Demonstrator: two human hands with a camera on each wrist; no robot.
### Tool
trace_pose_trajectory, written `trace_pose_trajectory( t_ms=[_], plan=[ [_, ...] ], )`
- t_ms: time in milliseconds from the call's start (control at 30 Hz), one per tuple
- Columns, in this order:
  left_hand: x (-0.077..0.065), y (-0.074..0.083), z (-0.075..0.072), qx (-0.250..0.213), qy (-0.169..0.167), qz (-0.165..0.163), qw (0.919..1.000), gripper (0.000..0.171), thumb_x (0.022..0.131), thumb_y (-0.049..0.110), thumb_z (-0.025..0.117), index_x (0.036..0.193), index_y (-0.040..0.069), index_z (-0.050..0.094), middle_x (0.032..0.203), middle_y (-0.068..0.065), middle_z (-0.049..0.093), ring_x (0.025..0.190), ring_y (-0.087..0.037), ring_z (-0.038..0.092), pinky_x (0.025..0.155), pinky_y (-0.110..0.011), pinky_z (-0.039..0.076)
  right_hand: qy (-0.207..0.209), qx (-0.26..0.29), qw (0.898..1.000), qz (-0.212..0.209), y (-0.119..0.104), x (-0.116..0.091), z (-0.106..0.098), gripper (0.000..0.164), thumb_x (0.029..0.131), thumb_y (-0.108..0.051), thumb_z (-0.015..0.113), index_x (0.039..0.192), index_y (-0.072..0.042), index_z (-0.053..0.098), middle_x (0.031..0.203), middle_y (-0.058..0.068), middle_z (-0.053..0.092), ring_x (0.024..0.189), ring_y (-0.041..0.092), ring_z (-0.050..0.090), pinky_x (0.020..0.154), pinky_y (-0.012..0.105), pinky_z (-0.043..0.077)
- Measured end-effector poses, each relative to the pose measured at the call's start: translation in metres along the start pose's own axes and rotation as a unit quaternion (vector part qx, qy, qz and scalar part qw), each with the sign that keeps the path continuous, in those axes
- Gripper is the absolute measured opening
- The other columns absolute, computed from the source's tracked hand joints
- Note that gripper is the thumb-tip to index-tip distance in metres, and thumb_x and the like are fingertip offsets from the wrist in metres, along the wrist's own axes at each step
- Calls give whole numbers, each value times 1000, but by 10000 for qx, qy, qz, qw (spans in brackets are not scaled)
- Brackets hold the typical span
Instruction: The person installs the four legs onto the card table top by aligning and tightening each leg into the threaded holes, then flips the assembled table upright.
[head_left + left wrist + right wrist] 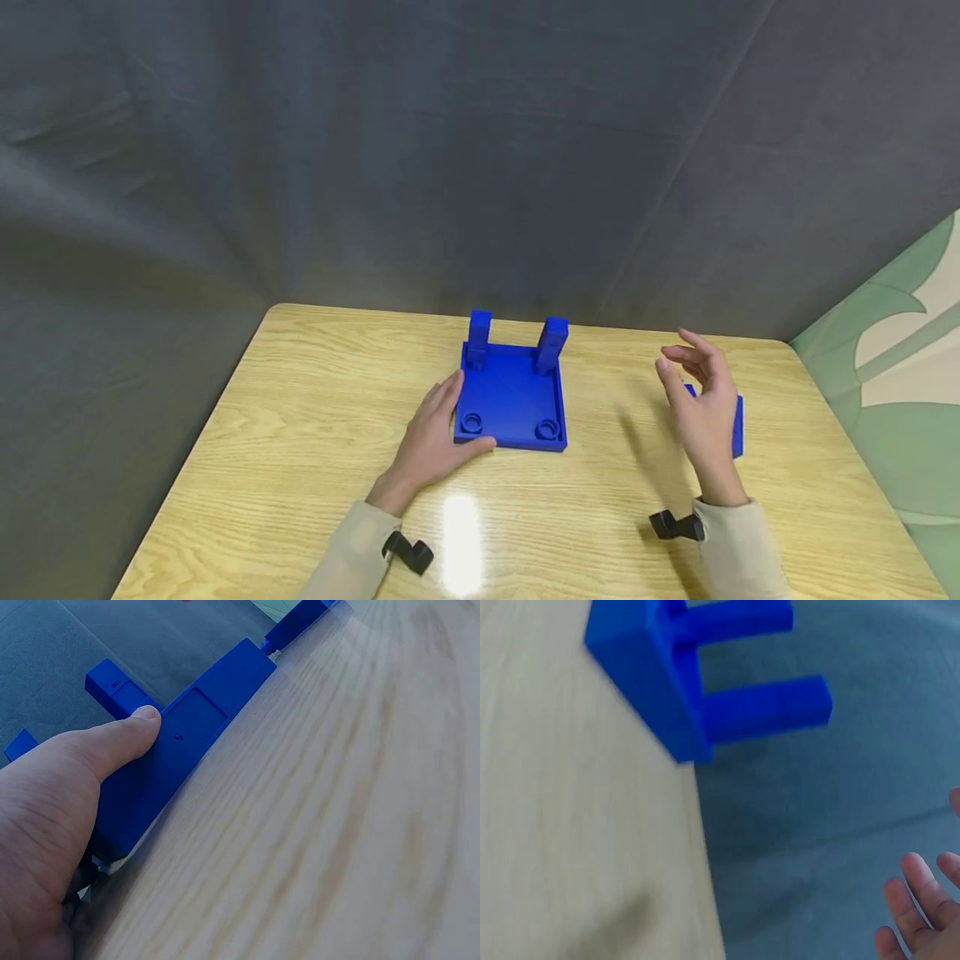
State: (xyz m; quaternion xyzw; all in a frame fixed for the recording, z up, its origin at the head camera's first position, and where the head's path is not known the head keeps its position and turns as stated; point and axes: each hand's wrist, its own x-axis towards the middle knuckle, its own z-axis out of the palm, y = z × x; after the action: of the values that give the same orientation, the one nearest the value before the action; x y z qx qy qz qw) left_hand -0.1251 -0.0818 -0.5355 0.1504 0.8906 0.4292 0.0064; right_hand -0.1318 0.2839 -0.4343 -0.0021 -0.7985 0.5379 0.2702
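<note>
A shallow square blue base (510,396) with a raised rim lies on the table. Two square blue posts (552,343) stand upright at its far corners, and round sockets (547,429) show at its near corners. My left hand (429,446) holds the base by its near left corner, thumb along the front wall and fingers on the left side. In the left wrist view the thumb (124,742) presses that front wall. My right hand (705,408) is raised to the right, fingers loosely bent around nothing. Blue pieces (738,427) lie beyond it, partly hidden by it.
The light wood table (300,400) has rounded far corners. A dark grey curtain (480,167) hangs behind and to the left of it. Green and cream patterned fabric (900,375) is at the right. Black mounts (675,527) sit at both wrists.
</note>
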Motion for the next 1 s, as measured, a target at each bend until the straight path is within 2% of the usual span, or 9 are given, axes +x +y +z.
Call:
trace_pose_trajectory(
  t_ms=[200, 467, 600, 733, 900, 1000],
  plan=[
    [0, -1, 1, 24, -38, 37, 10000, 117, 94, 60, 84, 179, 11, 21, 184, -10, 25, 168, -42, 23, 130, -69, 30, 235, -317, 9992, -67, 19, -8, -31, 48, 104, 3, 72, 151, 1, 62, 115, -16, 70, 116, 3, 63, 105, 14, 44],
    [1, 0, 0, -36, -52, -6, 10000, 118, 93, 61, 85, 179, 13, 20, 184, -8, 24, 168, -44, 22, 129, -72, 29, 404, -734, 9965, 51, 40, -18, -62, 54, 98, 9, 77, 150, 0, 64, 111, -20, 70, 107, -3, 66, 102, 10, 46],
    [1, 0, -1, -20, -105, -72, 9999, 119, 93, 62, 84, 180, 15, 18, 185, -6, 22, 169, -43, 20, 130, -71, 28, 481, -860, 9949, 209, 52, -22, -71, 60, 94, 12, 80, 150, -1, 63, 109, -23, 69, 104, -6, 65, 100, 7, 46],
    [1, 0, -1, -16, -122, -100, 9999, 119, 93, 63, 84, 180, 16, 17, 185, -6, 22, 169, -42, 19, 130, -71, 28, 486, -1011, 9928, 424, 61, -24, -75, 62, 94, 9, 81, 152, -4, 62, 108, -27, 68, 105, -9, 63, 99, 7, 45],
    [1, 0, -1, -66, -56, -70, 9999, 118, 92, 61, 85, 179, 15, 20, 184, -8, 24, 169, -44, 20, 129, -72, 28, 300, -1203, 9902, 648, 68, -26, -76, 64, 94, 2, 84, 154, -6, 61, 107, -31, 68, 107, -11, 60, 98, 9, 42],
    [0, 1, -1, -88, -75, -84, 9999, 118, 93, 61, 85, 179, 15, 20, 184, -7, 23, 169, -44, 19, 130, -72, 27, 111, -1438, 9856, 882, 71, -26, -76, 67, 94, -4, 86, 156, -7, 60, 107, -33, 66, 110, -15, 55, 105, 12, 39]
  ],
)
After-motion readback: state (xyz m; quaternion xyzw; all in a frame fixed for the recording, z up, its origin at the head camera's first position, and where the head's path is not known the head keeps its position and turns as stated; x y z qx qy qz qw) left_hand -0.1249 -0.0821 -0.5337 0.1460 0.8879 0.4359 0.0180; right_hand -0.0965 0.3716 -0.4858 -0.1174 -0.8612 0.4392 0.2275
